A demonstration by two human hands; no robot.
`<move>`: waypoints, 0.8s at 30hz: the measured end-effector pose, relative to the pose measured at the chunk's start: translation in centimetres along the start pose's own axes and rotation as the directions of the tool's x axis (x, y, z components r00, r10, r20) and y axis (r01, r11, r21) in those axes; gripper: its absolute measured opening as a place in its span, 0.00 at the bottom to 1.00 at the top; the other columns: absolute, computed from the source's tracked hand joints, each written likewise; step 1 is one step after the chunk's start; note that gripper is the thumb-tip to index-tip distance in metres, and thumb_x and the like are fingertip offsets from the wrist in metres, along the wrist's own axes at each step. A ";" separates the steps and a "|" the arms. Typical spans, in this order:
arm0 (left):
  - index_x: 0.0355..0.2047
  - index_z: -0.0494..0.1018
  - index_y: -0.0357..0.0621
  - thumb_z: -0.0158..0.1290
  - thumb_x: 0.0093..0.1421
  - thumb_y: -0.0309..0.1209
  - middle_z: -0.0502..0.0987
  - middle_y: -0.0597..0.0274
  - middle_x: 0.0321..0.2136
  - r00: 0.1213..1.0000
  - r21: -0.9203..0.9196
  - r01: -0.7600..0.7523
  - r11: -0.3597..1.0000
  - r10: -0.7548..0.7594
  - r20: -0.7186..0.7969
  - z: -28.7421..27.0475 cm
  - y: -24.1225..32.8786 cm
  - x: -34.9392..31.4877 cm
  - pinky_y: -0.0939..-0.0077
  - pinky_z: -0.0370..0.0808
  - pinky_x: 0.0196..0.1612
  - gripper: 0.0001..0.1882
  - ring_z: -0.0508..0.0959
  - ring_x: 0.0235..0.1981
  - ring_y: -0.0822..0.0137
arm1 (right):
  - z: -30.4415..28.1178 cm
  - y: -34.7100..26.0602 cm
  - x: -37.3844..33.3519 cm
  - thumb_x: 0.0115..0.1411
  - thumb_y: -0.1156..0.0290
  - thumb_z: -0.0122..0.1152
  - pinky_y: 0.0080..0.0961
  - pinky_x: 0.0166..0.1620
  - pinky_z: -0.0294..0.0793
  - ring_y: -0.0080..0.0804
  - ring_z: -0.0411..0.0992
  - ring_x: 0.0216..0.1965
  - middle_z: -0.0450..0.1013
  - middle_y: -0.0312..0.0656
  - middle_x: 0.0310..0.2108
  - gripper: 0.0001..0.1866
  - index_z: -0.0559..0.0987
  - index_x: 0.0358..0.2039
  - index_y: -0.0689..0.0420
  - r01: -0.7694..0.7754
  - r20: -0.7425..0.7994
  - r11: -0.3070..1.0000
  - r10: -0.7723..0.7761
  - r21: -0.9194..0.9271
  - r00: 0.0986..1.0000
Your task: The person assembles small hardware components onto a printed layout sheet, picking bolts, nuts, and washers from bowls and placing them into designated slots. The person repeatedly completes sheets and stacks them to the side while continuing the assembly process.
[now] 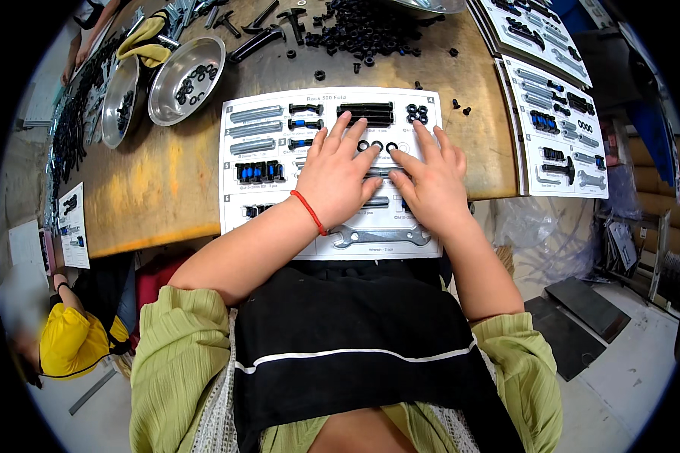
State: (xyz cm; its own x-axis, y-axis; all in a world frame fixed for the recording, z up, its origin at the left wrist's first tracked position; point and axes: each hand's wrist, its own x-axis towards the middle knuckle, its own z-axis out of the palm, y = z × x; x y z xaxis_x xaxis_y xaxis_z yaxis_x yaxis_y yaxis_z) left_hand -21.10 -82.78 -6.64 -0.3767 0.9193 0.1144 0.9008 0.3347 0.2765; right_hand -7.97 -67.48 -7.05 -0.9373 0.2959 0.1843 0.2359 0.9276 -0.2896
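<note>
A white card carrying rows of hardware lies in front of me at the table's near edge. My left hand, with a red string bracelet, rests on its middle with fingers spread. My right hand lies on its right part, fingers also spread. Both index fingertips are beside small black washers. Above them are long black bolts and a group of black nuts. Silver sleeves and bolts with blue bands sit at the left. A silver wrench lies along the bottom. My hands hide the card's centre.
Two metal bowls with black rings stand at the left, near a yellow-and-black glove. Loose black nuts and bolts are heaped at the back. More filled cards are stacked at the right. Another person in yellow is at the lower left.
</note>
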 end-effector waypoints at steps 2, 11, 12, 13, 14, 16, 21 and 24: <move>0.55 0.73 0.50 0.57 0.59 0.43 0.59 0.48 0.65 1.000 0.005 -0.004 1.000 0.004 -0.008 0.0 0.0 -0.2 0.45 0.52 0.67 0.25 0.52 0.69 0.46 | 0.0 -0.2 0.2 0.59 0.56 0.61 0.60 0.63 0.47 0.56 0.51 0.67 0.58 0.50 0.65 0.18 0.81 0.48 0.45 0.001 0.021 1.000 -0.001 -0.005 1.000; 0.46 0.78 0.46 0.62 0.54 0.30 0.74 0.48 0.51 0.846 0.087 0.112 0.990 -0.049 -0.531 -8.9 -13.6 1.5 0.63 0.73 0.53 0.18 0.76 0.50 0.47 | -1.4 1.2 -1.2 0.57 0.64 0.61 0.51 0.65 0.50 0.51 0.55 0.65 0.61 0.48 0.63 0.21 0.77 0.52 0.50 -0.063 -0.127 0.996 0.070 0.060 0.989; 0.43 0.79 0.45 0.61 0.55 0.32 0.77 0.50 0.48 0.846 0.159 0.190 0.969 -0.079 -0.528 -10.6 -17.1 1.3 0.64 0.74 0.51 0.15 0.76 0.49 0.51 | -1.6 1.5 -1.4 0.57 0.66 0.62 0.49 0.65 0.51 0.51 0.56 0.64 0.62 0.48 0.62 0.21 0.77 0.52 0.52 -0.056 -0.164 0.993 0.072 0.102 0.984; 0.43 0.79 0.44 0.59 0.57 0.33 0.80 0.52 0.43 0.850 0.170 0.325 0.930 -0.208 -0.484 -12.1 -19.7 1.0 0.64 0.75 0.48 0.14 0.78 0.45 0.53 | -1.6 1.9 -1.6 0.56 0.69 0.62 0.46 0.64 0.52 0.51 0.57 0.64 0.63 0.47 0.62 0.21 0.76 0.51 0.53 -0.074 -0.166 0.991 0.091 0.109 0.982; 0.42 0.80 0.43 0.58 0.57 0.34 0.81 0.52 0.39 0.813 0.095 0.510 0.855 -0.444 -0.377 -13.1 -22.1 1.0 0.64 0.76 0.46 0.14 0.80 0.41 0.53 | -1.5 2.3 -1.8 0.56 0.70 0.61 0.46 0.64 0.52 0.50 0.57 0.64 0.63 0.48 0.62 0.20 0.76 0.51 0.54 -0.080 -0.169 0.989 0.100 0.122 0.981; 0.43 0.79 0.42 0.60 0.56 0.36 0.82 0.51 0.38 0.805 0.210 0.592 0.778 -0.556 -0.208 -13.1 -26.4 1.6 0.63 0.76 0.47 0.17 0.81 0.41 0.53 | -1.5 2.6 -2.0 0.57 0.70 0.61 0.45 0.65 0.52 0.50 0.57 0.64 0.64 0.48 0.61 0.20 0.76 0.51 0.55 -0.117 -0.173 0.983 0.142 0.145 0.975; 0.47 0.78 0.46 0.65 0.49 0.39 0.80 0.47 0.43 0.795 0.144 0.575 0.805 -0.592 0.134 -10.7 -28.8 3.5 0.63 0.75 0.49 0.25 0.79 0.45 0.50 | -2.3 1.6 -2.0 0.56 0.70 0.62 0.46 0.65 0.52 0.52 0.57 0.64 0.64 0.48 0.61 0.20 0.76 0.51 0.55 -0.139 -0.169 0.974 0.170 0.179 0.971; 0.43 0.78 0.43 0.64 0.51 0.36 0.80 0.47 0.40 0.815 0.029 0.568 0.823 -0.566 0.125 -9.2 -30.5 4.1 0.62 0.75 0.48 0.19 0.79 0.44 0.50 | -2.3 1.6 -2.0 0.55 0.70 0.63 0.47 0.65 0.54 0.53 0.58 0.64 0.65 0.48 0.60 0.20 0.76 0.50 0.56 -0.136 -0.156 0.970 0.168 0.200 0.973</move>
State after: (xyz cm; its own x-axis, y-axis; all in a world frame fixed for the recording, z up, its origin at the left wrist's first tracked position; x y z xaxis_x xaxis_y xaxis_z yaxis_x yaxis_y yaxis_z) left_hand -52.12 -91.18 -5.87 -0.7902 0.5852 -0.1823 0.5337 0.8032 0.2648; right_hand -5.14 -66.10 -5.73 -0.8327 0.4797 0.2767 0.3052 0.8144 -0.4936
